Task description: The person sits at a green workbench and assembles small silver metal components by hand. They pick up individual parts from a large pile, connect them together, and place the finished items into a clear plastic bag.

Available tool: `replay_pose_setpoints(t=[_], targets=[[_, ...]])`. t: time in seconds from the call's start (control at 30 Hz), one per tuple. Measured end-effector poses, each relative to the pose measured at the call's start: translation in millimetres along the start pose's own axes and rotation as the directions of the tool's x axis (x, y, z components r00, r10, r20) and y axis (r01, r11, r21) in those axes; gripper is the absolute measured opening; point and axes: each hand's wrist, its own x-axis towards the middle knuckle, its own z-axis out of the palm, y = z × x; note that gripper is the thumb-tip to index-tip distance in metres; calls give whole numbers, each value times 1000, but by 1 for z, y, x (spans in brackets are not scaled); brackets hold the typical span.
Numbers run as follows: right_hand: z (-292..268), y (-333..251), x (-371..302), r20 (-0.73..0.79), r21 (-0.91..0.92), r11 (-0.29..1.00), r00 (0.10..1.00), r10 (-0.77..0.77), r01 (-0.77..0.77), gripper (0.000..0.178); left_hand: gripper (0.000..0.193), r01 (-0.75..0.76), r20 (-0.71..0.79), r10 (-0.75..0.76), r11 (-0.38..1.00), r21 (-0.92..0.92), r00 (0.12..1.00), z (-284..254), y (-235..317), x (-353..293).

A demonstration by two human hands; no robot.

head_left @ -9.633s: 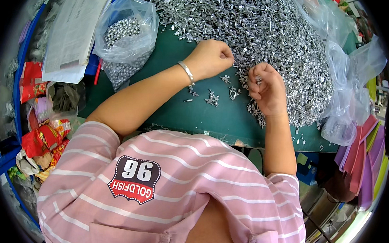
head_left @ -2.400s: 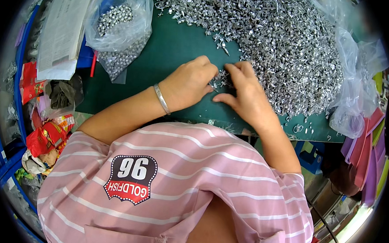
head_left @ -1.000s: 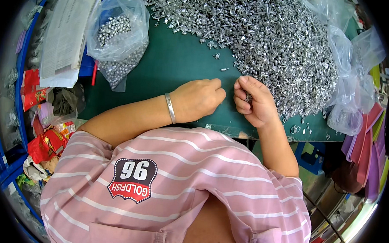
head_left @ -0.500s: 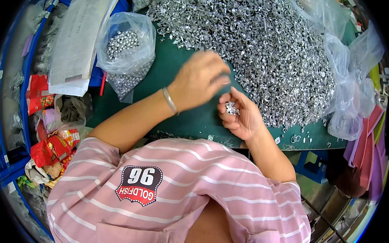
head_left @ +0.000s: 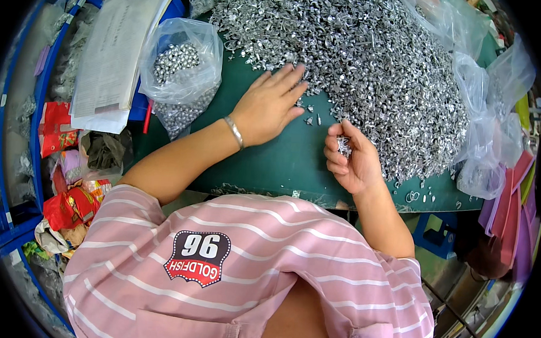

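Observation:
A large heap of small shiny silver metal pieces covers the far and right part of the green tabletop. My left hand, with a silver bangle on its wrist, lies palm down with fingers spread at the heap's near left edge. Its fingertips touch the outer pieces and look slightly blurred. A few loose pieces lie just right of it. Palm up, my right hand curls its fingers round a small bunch of silver metal pieces at the heap's near edge.
Left of my left hand stands an open clear bag of round silver beads. Papers lean beside it. Clear plastic bags hang over the table's right side. Loose rings lie near the front edge. A blue stool is below.
My left hand has moved from above my right hand to the heap's edge, and its fingers have spread. My right hand has shifted right, still holding pieces. Loose pieces now show between the hands.

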Motion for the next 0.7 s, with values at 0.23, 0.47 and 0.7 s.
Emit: replay_pose_setpoints(t=[0.23, 0.47, 0.7], targets=[[6, -5, -2, -108, -219, 973, 989, -99, 73, 35, 23, -74, -69, 62, 976, -204, 996, -8, 4, -28], [19, 1, 25, 501, -789, -604, 690, -522, 117, 21, 9, 46, -49, -70, 922, -385, 996, -17, 12, -27], [26, -2, 36, 446, -767, -641, 747, -493, 35, 15, 10, 54, -277, -153, 940, -336, 949, -9, -2, -8]])
